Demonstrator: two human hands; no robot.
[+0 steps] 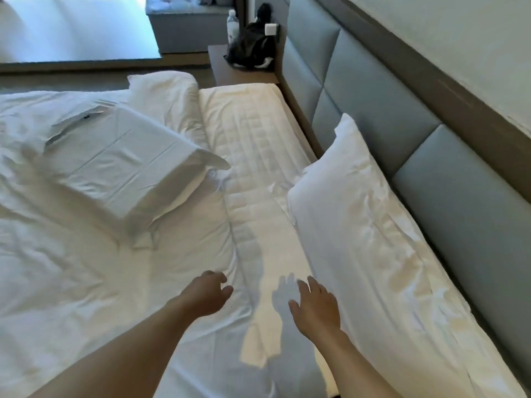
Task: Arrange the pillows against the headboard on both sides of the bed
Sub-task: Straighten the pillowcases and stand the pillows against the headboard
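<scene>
A white pillow (370,239) lies along the grey-blue padded headboard (402,116) on the near right side of the bed. A second white pillow (123,165) rests on the rumpled duvet (57,268) at the left, away from the headboard. A third pillow (169,96) lies at the bed's far end, partly behind the second. My left hand (207,294) hovers over the duvet's edge with fingers loosely curled and empty. My right hand (314,305) is spread above the bare mattress pad (258,156), just left of the near pillow, holding nothing.
A wooden nightstand (221,64) beyond the far end of the bed carries a black bag (253,44) and a water bottle (232,24). A grey bench (184,27) and the floor lie further back. The wall runs above the headboard at right.
</scene>
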